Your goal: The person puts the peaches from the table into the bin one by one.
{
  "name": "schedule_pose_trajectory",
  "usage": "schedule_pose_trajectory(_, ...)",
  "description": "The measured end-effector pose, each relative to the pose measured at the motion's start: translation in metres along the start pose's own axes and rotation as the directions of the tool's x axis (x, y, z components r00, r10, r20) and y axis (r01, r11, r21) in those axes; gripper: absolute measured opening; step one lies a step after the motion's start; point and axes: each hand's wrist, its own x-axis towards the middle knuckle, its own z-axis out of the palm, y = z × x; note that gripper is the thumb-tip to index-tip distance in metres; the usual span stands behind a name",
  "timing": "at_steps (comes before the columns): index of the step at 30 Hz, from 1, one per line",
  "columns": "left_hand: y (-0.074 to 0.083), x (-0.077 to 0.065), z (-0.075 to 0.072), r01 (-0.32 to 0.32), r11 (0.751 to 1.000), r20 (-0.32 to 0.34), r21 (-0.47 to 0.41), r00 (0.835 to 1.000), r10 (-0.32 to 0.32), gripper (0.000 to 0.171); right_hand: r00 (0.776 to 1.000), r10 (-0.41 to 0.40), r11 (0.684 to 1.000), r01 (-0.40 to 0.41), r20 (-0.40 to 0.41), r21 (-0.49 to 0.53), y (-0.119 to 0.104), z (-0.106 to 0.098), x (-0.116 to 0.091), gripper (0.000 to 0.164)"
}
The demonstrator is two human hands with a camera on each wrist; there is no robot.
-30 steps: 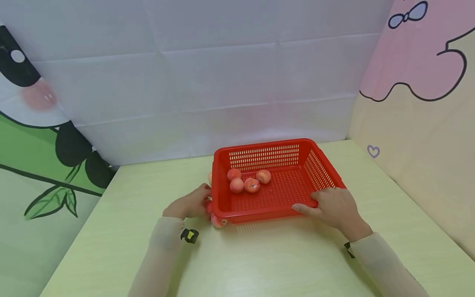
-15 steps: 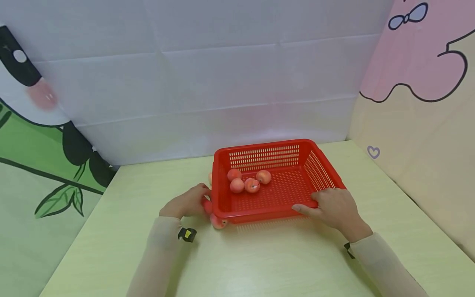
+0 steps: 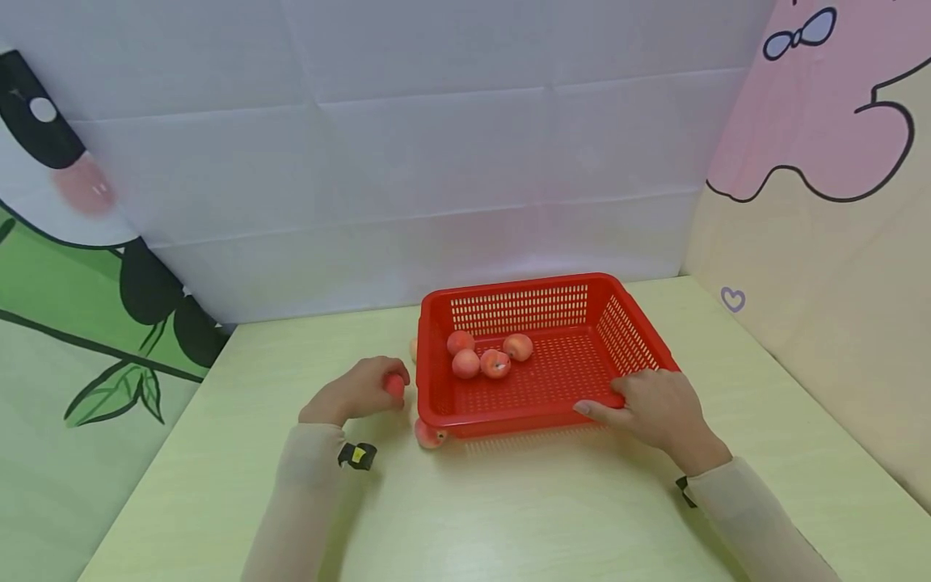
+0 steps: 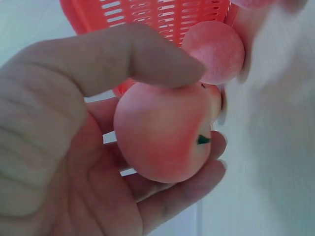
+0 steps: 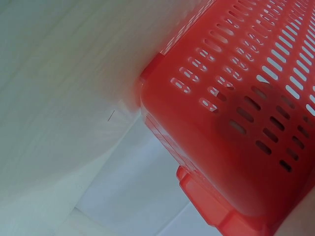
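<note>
Fingers [image 4: 182, 195] of the left hand [image 3: 352, 394] had a held peach [image 4: 160, 132] pinched against the thumb, left of centre in the head frame, just beside the red basket [image 3: 509, 426]. Change over the last half second: left hand shifted left, off the basket wall, and the peach came with it. My read: pick looked secured, peach clear of the wall. Right hand [image 3: 658, 408] gripped the basket's lower right corner, thumb over the rim; no visible shift there.

Orientation: green stem mark [image 4: 203, 139] faced right in the left wrist frame; peach near round, no clear long axis. Basket's long axis ran left to right, right end slightly higher in the head frame. Four peaches [image 3: 466, 364] sat in its left half; a loose peach [image 3: 427, 435] lay by its lower left corner, contact unclear.
</note>
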Motion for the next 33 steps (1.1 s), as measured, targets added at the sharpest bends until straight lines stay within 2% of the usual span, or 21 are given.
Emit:
schedule_pose_trajectory(5,0.0,0.0,-0.002,0.016,1.0,-0.018,-0.013,1.0,-0.016,0.034,1.0,0.001,1.0,-0.001,0.001,-0.004,0.001,0.0,0.0,0.07)
schedule_pose_trajectory(8,0.001,0.001,-0.004,-0.011,1.0,-0.044,-0.025,0.999,0.01,0.032,1.0,0.002,1.0,-0.002,0.002,-0.006,0.0,0.001,0.0,0.07)
schedule_pose_trajectory(12,0.0,0.002,-0.005,-0.055,0.998,-0.072,-0.014,0.996,0.054,0.024,1.0,0.003,1.0,-0.003,-0.001,-0.002,0.001,0.001,0.0,0.07)
schedule_pose_trajectory(16,0.002,0.002,-0.004,-0.039,0.999,-0.129,0.018,0.991,0.041,0.011,1.0,-0.001,1.0,0.001,-0.008,0.003,0.001,0.001,0.0,0.071)
schedule_pose_trajectory(19,0.004,0.003,-0.003,-0.025,0.997,-0.23,0.068,0.972,0.04,0.027,1.0,-0.004,1.0,0.004,-0.01,0.002,0.001,0.002,0.0,0.071)
schedule_pose_trajectory(22,0.006,0.004,-0.001,-0.032,0.993,-0.334,0.114,0.94,0.068,0.04,1.0,-0.002,1.0,0.002,-0.009,0.0,0.001,0.002,0.001,0.071)
schedule_pose_trajectory(24,0.008,0.004,0.0,-0.039,0.992,-0.382,0.122,0.921,0.083,0.043,1.0,-0.001,1.0,0.001,-0.009,0.001,0.001,0.002,0.001,0.071)
schedule_pose_trajectory(28,0.011,0.003,0.001,-0.046,0.993,-0.429,0.112,0.899,0.09,0.041,1.0,-0.004,1.0,0.004,-0.008,-0.001,0.001,0.002,0.001,0.071)
schedule_pose_trajectory(33,0.014,0.002,0.001,-0.038,0.993,-0.446,0.109,0.891,0.083,0.039,1.0,-0.006,1.0,0.006,-0.011,0.001,0.001,0.002,0.001,0.072)
